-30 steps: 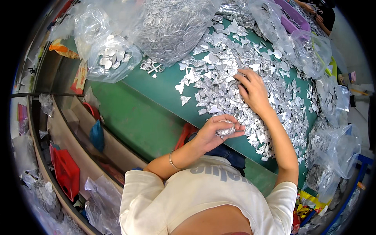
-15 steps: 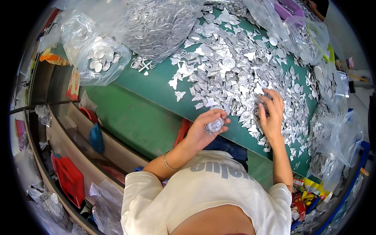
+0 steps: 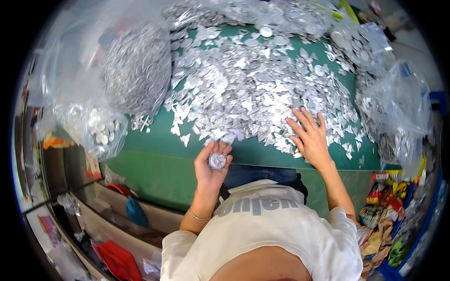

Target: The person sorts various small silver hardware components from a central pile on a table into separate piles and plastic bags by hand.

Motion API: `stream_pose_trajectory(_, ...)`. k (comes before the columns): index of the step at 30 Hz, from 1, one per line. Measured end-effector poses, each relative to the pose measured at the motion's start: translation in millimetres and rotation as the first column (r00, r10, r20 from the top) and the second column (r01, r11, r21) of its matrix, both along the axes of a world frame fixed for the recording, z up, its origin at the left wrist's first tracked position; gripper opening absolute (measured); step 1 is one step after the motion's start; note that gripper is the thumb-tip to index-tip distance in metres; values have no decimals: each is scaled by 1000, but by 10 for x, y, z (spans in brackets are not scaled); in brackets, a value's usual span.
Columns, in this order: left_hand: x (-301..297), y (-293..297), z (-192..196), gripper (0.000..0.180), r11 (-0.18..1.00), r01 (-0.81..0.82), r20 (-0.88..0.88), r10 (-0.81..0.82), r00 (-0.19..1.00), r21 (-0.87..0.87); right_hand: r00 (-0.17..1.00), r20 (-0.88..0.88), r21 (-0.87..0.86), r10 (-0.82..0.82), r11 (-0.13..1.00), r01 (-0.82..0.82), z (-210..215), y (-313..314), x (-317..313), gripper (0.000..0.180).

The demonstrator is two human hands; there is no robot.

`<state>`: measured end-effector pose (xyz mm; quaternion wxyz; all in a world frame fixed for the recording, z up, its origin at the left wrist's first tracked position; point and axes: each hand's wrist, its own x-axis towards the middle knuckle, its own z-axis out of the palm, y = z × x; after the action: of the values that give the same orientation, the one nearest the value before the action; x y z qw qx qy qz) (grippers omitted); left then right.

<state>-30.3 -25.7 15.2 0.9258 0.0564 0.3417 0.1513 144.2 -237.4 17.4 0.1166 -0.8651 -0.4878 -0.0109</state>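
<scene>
In my left hand (image 3: 212, 167), fingers curled around them, are several round silver metal pieces (image 3: 217, 161); the hand is palm up just off the table's near edge. My right hand (image 3: 309, 136) rests with spread fingers on the right part of a wide heap of small flat silver metal pieces (image 3: 243, 93). The pieces have mixed shapes, some like butterflies, some round. Its fingertips touch the pieces, and nothing shows gripped in it. The heap lies on a green table (image 3: 154, 140).
At the left stand a large clear bag of silver pieces (image 3: 138, 70) and a smaller bag of round discs (image 3: 103, 129). More filled plastic bags (image 3: 393, 112) line the right side. Brown drawers (image 3: 117, 208) are at the lower left, with food packets (image 3: 382, 201) at the lower right.
The view has turned, so the table edge now runs nearly level. My left hand has turned its palm up, showing the pieces. My right hand's fingers have spread flatter over the heap.
</scene>
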Motion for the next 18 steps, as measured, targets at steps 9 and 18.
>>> stream_pose_trajectory(9,214,-124,-156,16,961,200,257,-147,955,-192,965,-94,417,-247,870,263,-55,-384,271,32)
stream_pose_trajectory(18,814,-418,-3,36,941,335,173,-322,931,-51,907,20,212,-421,888,407,-330,-241,600,57)
